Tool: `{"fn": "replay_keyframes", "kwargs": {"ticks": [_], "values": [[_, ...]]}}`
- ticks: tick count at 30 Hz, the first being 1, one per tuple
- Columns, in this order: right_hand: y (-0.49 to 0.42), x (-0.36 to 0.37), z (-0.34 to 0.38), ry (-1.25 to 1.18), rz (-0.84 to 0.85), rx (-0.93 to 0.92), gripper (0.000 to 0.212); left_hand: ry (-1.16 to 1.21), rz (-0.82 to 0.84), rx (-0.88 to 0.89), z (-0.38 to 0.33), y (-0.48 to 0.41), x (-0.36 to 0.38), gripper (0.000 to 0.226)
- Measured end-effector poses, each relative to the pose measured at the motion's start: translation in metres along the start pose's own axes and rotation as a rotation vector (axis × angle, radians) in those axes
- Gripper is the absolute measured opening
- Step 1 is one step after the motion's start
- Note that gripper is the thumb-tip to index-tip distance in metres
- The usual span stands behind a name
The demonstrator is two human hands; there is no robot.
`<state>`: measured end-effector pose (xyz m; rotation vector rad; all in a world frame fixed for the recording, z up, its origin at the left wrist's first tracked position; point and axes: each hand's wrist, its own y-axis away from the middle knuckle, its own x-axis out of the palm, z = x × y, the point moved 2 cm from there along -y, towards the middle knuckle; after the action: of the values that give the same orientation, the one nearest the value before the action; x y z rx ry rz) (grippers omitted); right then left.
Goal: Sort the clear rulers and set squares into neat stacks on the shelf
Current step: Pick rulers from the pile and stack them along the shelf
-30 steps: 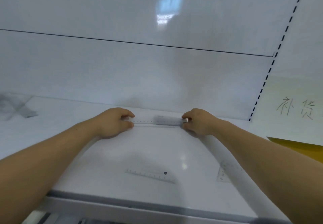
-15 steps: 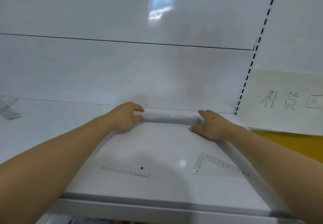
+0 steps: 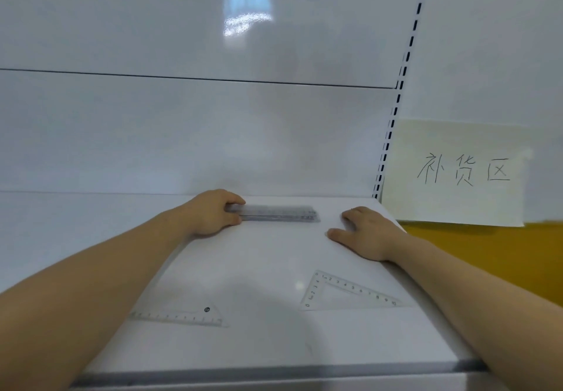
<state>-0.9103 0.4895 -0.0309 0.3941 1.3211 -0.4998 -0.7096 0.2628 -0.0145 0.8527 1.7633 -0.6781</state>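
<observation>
At the far edge of the white shelf (image 3: 268, 345), close to the back panel, lies a stack of clear plastic rulers (image 3: 280, 214). The left hand (image 3: 213, 215) grips its left end, fingers curled over the top. The right hand (image 3: 367, 235) rests flat on the shelf right of the stack, fingers relaxed, apart from it. Nearer, a clear triangular set square with a dark dot (image 3: 182, 317) lies left and a second clear set square (image 3: 341, 291) right, well apart. A cream paper sign with handwritten characters (image 3: 454, 174) hangs far right

left hand (image 3: 213, 214) pinching ruler stack (image 3: 278, 214) (its end), right hand (image 3: 365, 233) flat
</observation>
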Motion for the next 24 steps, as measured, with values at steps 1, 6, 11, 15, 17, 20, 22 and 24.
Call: {"fn": "replay_keyframes", "kwargs": {"ticks": [1, 6, 11, 15, 17, 20, 22, 24], "values": [[0.000, -0.001, 0.000, 0.008, 0.006, -0.001, 0.071, 0.007, 0.000, -0.003, 0.000, 0.000, -0.001, 0.051], [-0.010, -0.013, 0.013, 0.019, 0.035, -0.012, 0.080, 0.076, -0.009, -0.075, 0.000, 0.012, -0.006, 0.065], [-0.044, -0.035, 0.067, 0.000, 0.040, -0.155, 0.075, 0.023, -0.048, -0.150, 0.019, 0.052, -0.020, 0.060], [-0.058, -0.031, 0.143, 0.006, 0.042, -0.297, 0.074, -0.002, -0.026, -0.291, 0.062, 0.105, -0.032, 0.062], [-0.058, -0.023, 0.189, 0.009, 0.058, -0.370, 0.073, -0.039, -0.044, -0.358, 0.091, 0.136, -0.044, 0.063], [-0.050, -0.010, 0.263, 0.020, 0.095, -0.473, 0.071, -0.074, -0.081, -0.454, 0.138, 0.186, -0.064, 0.062], [-0.042, 0.000, 0.316, 0.028, 0.114, -0.536, 0.070, -0.092, -0.100, -0.511, 0.171, 0.220, -0.077, 0.062], [-0.035, 0.011, 0.371, 0.032, 0.132, -0.599, 0.070, -0.099, -0.116, -0.570, 0.208, 0.254, -0.093, 0.061]]}}
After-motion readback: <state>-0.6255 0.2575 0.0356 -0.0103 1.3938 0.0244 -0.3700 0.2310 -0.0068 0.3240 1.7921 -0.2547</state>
